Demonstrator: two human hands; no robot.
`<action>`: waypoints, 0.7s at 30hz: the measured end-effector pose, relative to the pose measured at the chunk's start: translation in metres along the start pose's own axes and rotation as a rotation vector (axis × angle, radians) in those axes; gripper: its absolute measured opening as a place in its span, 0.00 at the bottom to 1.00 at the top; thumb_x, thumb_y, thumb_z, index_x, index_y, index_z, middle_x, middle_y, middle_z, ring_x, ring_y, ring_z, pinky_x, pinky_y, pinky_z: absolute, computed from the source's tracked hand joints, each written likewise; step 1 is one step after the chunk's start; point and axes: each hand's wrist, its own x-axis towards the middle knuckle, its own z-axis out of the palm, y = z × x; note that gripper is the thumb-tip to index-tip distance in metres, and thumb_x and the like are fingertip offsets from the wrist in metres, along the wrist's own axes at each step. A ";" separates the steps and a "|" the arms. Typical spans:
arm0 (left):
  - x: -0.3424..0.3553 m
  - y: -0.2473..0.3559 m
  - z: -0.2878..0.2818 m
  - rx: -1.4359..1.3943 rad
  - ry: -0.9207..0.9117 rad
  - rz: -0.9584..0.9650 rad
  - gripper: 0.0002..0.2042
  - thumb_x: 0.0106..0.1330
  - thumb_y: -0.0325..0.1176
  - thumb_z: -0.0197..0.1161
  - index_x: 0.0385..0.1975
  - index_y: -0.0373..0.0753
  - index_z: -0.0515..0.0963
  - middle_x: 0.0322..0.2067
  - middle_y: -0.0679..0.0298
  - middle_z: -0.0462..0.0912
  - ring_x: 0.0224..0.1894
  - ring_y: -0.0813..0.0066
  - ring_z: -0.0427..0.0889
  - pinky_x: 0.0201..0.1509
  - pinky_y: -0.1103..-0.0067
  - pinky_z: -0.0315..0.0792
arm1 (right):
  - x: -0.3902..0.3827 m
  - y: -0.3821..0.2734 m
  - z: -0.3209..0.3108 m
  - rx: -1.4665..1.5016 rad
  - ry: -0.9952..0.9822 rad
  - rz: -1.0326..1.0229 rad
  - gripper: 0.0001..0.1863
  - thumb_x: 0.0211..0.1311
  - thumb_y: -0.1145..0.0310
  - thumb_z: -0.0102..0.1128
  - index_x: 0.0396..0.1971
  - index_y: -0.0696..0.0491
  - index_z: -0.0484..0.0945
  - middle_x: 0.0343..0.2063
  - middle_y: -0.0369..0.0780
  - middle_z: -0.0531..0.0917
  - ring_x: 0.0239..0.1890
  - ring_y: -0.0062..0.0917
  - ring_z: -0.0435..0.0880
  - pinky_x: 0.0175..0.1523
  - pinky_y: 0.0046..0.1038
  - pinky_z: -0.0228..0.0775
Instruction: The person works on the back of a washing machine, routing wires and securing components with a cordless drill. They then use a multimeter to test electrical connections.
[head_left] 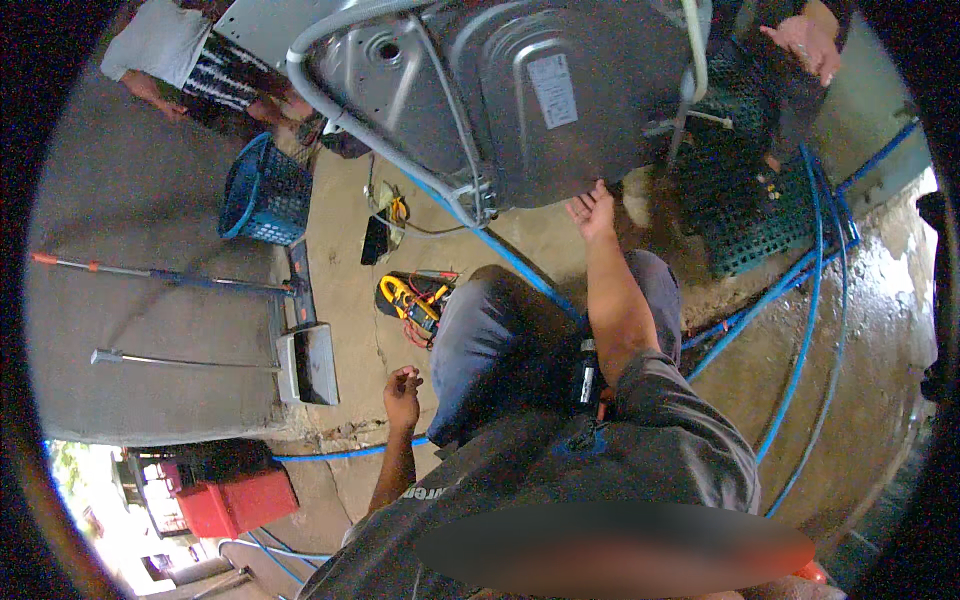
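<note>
A grey metal appliance panel (pixel 625 90), with a label, a bent pipe frame (pixel 350 125) and hoses, fills the top of the view, tilted up in front of me. My right hand (pixel 592 212) reaches up with fingers curled against its lower edge. My left hand (pixel 403 392) is low beside my left knee, fingers curled together; whether something small is between them, I cannot make out. A yellow clamp meter (pixel 408 298) with red leads lies on the floor just above that hand. A small yellow item (pixel 398 211) lies beside a dark object under the panel.
Two people (pixel 165 65) (pixel 800 45) stand at upper left and right. A blue basket (pixel 262 195), dustpan (pixel 308 368) and long-handled tools (pixel 165 273) are at left, a red bin (pixel 235 505) lower left. Blue hoses (pixel 815 290) and a green grate (pixel 740 225) lie at right on wet floor.
</note>
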 end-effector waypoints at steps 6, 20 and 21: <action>0.019 0.019 0.003 -0.035 0.007 0.024 0.12 0.77 0.40 0.62 0.49 0.38 0.79 0.44 0.64 0.87 0.42 0.73 0.86 0.43 0.79 0.73 | 0.005 -0.004 0.003 0.082 -0.051 0.043 0.46 0.65 0.39 0.63 0.73 0.53 0.60 0.69 0.46 0.66 0.64 0.44 0.72 0.65 0.53 0.71; 0.038 0.121 0.082 -0.062 -0.079 0.142 0.07 0.76 0.30 0.62 0.46 0.35 0.80 0.44 0.61 0.84 0.46 0.76 0.82 0.52 0.77 0.77 | -0.038 -0.035 0.027 0.031 0.422 -0.044 0.30 0.72 0.45 0.56 0.63 0.52 0.71 0.59 0.39 0.76 0.49 0.31 0.79 0.53 0.39 0.74; 0.042 0.145 0.104 -0.078 -0.113 0.217 0.08 0.76 0.32 0.62 0.47 0.35 0.80 0.44 0.62 0.84 0.47 0.76 0.82 0.53 0.78 0.76 | -0.060 -0.049 0.037 -0.004 0.423 -0.064 0.29 0.72 0.46 0.55 0.62 0.52 0.72 0.59 0.38 0.77 0.48 0.29 0.79 0.51 0.37 0.75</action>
